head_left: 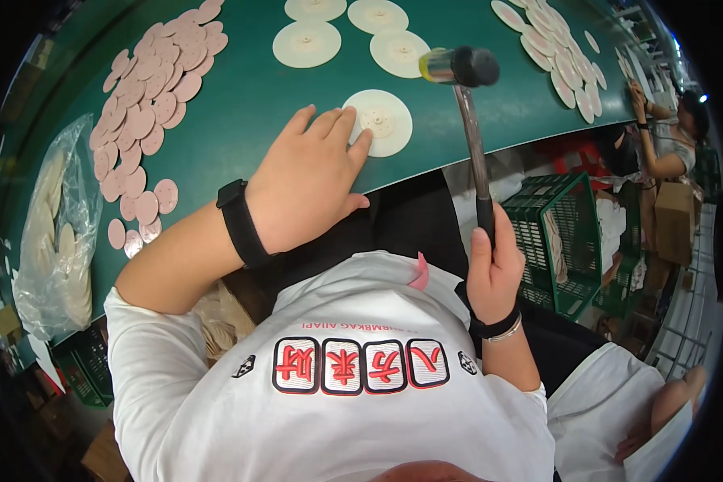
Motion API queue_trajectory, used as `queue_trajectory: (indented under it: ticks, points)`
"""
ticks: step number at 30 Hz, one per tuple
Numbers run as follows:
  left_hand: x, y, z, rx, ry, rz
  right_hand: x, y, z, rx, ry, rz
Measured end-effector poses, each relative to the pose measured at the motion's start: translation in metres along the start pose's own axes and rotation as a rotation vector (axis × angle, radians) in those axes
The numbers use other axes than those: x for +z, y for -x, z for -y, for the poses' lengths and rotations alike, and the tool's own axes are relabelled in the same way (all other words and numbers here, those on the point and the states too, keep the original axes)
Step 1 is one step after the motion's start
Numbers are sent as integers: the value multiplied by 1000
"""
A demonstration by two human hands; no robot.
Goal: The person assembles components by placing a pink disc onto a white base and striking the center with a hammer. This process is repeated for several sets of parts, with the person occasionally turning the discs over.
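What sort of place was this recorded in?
Likely a factory workshop: a long green worktable, a pile of matching pink discs, and another person with hands at the table's edge.

Head-worn fisheye view, facing down, near the green table point(249, 96)

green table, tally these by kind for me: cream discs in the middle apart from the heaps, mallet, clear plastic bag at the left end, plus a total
Cream discs in the middle: 5
Mallet: 1
Clear plastic bag at the left end: 1
Total: 7
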State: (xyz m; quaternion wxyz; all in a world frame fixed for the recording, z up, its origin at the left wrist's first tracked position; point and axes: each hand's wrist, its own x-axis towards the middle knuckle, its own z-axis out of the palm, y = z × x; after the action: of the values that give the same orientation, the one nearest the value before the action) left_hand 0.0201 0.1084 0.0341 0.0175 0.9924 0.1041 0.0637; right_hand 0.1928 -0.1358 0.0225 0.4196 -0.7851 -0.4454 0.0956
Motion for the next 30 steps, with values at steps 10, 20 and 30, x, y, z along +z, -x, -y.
queue_trajectory:
  ticks: [10, 20, 30]
  points:
    - [4, -1, 0, 1, 16, -56, 12, 6, -6, -37, 213, 79]
    - [-34, -11, 4, -41, 275, 45, -1, -16, -7, 113, 184, 255]
    - [-12, -3, 9, -48, -56, 72, 0, -8, -2, -32, 119, 80]
